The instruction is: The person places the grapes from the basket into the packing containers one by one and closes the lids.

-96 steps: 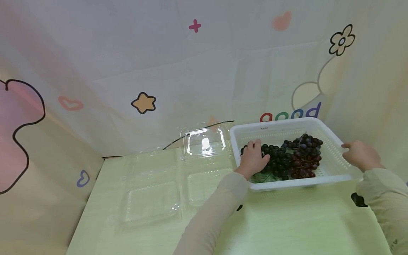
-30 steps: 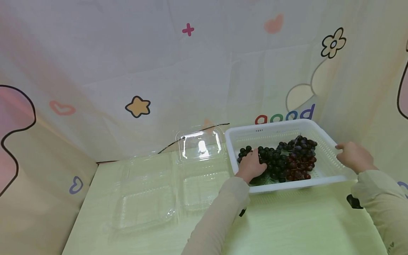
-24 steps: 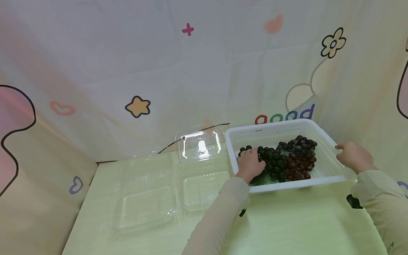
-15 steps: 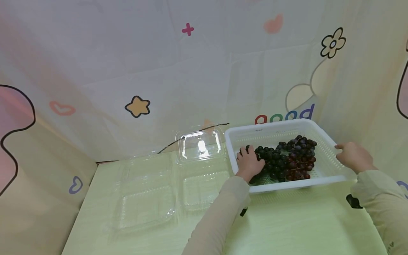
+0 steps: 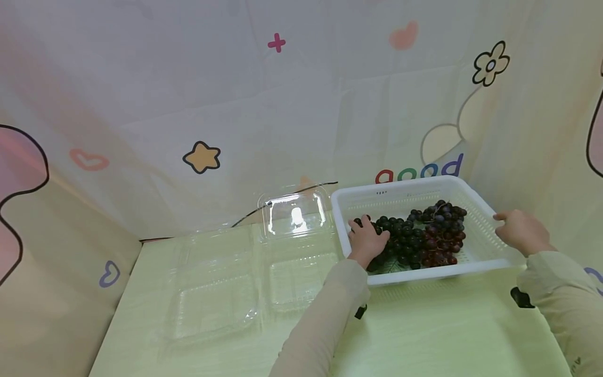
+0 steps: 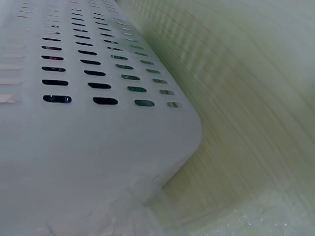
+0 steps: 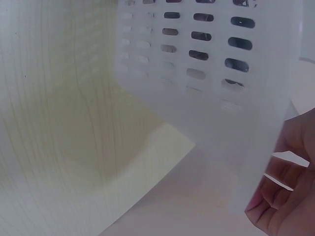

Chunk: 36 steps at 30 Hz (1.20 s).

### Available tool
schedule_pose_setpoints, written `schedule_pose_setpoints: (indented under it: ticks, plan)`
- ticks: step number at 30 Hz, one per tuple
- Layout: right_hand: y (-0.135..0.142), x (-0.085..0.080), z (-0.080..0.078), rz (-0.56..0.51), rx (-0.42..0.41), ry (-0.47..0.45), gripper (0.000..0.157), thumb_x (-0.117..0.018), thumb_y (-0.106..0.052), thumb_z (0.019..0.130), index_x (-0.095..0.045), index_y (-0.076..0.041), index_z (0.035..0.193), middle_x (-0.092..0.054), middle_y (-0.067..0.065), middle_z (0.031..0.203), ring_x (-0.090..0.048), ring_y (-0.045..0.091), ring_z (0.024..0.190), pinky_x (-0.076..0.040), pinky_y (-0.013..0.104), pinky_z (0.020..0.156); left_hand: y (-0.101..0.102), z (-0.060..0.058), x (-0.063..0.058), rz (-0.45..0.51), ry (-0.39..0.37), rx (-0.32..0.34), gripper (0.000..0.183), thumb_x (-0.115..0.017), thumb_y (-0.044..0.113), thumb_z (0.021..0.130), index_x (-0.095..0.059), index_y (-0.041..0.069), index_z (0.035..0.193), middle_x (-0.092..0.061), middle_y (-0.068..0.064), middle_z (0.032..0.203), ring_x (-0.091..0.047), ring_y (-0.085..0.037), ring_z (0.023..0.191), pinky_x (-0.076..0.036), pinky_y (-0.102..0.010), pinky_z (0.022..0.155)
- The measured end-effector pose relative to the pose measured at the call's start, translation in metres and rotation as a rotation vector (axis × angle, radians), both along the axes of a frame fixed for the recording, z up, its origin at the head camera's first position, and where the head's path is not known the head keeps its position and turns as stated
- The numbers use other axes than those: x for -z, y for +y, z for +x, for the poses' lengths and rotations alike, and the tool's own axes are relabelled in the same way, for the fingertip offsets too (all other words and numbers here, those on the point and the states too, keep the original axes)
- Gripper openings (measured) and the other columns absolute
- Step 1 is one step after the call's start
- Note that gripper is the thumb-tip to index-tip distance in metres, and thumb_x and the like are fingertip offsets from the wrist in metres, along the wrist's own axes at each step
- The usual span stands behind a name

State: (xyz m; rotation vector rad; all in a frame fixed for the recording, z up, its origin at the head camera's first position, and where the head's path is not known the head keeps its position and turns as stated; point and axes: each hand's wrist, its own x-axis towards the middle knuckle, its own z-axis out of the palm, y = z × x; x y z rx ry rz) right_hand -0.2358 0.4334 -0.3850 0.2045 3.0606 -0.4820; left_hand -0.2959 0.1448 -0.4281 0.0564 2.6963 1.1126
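A white plastic basket (image 5: 485, 230) with slotted sides stands at the right of the table, with bunches of black grapes (image 5: 404, 235) and dark red grapes (image 5: 443, 245) in it. Over the black grapes at the basket's left end rests my left hand (image 5: 367, 242), fingers spread and thumb apart; its fingertips partly sink among the berries. My right hand (image 5: 523, 230) grips the basket's right rim. In the right wrist view, the fingers of this right hand (image 7: 290, 196) curl at the basket wall (image 7: 221, 128). The left wrist view has only the basket's outer wall (image 6: 108, 142), with no hand visible.
Two clear plastic containers (image 5: 216, 309) (image 5: 301, 283) with raised lids lie side by side left of the basket. A patterned curtain (image 5: 264, 115) hangs behind the table (image 5: 424, 335). Green leaf pieces (image 5: 393, 266) lie by the grapes.
My left hand has shifted slightly left over the black grapes, and its fingers have spread. My right hand stays on the basket rim. The view has turned slightly right since the earliest frame.
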Motion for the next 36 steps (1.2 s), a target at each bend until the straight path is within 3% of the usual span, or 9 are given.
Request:
schedule_pose_setpoints:
  ticks: [14,24,36]
  plan:
    - [-0.0032,-0.0013,0.0010,-0.016,0.010,-0.011,0.047,-0.046,-0.007,0.074,-0.045,0.012,0.118,-0.037,0.038,0.122,-0.048,0.034,0.078,-0.034,0.028,0.045,0.0004,-0.0018,0.0038,0.057,-0.103,-0.025,0.071,-0.052,0.042,0.085,-0.017,0.015,0.141,-0.005,-0.017,0.147,-0.008,-0.033,0.136,-0.026,-0.047,0.103]
    - [-0.0006,0.0015,-0.0001,-0.006,0.006,-0.001,0.046,-0.046,-0.007,0.075,-0.045,0.012,0.117,-0.037,0.038,0.121,-0.047,0.033,0.075,-0.033,0.028,0.045,0.0006,-0.0010,0.0037,0.087,-0.099,-0.038,0.071,-0.054,0.040,0.085,-0.019,0.015,0.141,-0.007,-0.017,0.147,-0.013,-0.037,0.134,-0.030,-0.050,0.099]
    - [-0.0027,-0.0006,0.0013,-0.003,0.019,-0.001,0.046,-0.048,-0.008,0.076,-0.045,0.012,0.117,-0.037,0.039,0.120,-0.049,0.035,0.077,-0.034,0.028,0.045,0.0001,-0.0015,0.0041,0.037,-0.124,-0.029,0.072,-0.055,0.041,0.083,-0.020,0.015,0.140,-0.018,-0.018,0.143,-0.024,-0.033,0.130,-0.034,-0.047,0.097]
